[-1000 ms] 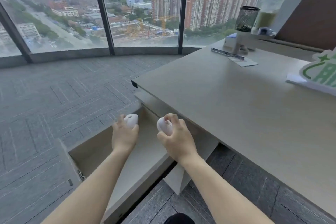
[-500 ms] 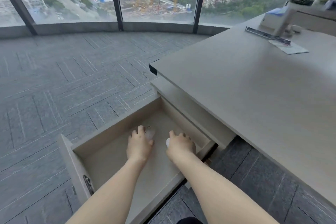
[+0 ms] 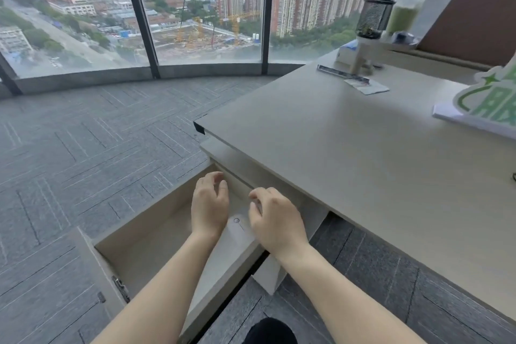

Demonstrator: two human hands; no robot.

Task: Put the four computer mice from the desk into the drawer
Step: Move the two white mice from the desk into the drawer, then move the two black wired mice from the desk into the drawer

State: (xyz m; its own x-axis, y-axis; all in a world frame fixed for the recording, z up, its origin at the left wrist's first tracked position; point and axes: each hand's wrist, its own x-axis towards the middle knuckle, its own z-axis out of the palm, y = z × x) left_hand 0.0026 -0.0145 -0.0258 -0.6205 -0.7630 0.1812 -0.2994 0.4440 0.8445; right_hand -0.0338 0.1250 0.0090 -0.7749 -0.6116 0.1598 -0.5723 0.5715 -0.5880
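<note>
The beige drawer (image 3: 83,257) under the desk (image 3: 363,165) stands pulled out to the left. Both of my hands hover over its right end. My left hand (image 3: 209,204) is empty, with its fingers curled apart. My right hand (image 3: 275,220) is also empty and loosely spread. Between the hands a white mouse (image 3: 239,225) lies on the drawer floor, partly covered by my right hand. My hands and arms hide the rest of that end of the drawer. No mouse shows on the desk top.
At the desk's far end stand a black mesh pen holder (image 3: 374,17) and a cup of green drink (image 3: 405,11), with a ruler (image 3: 340,74) and a card (image 3: 365,86) lying nearby. A green-and-white sign (image 3: 491,103) is at right. Grey carpet (image 3: 83,148) lies left of the drawer.
Both hands carried white mice down into the drawer, let go of them, and have now lifted away empty. The camera has tilted back up.
</note>
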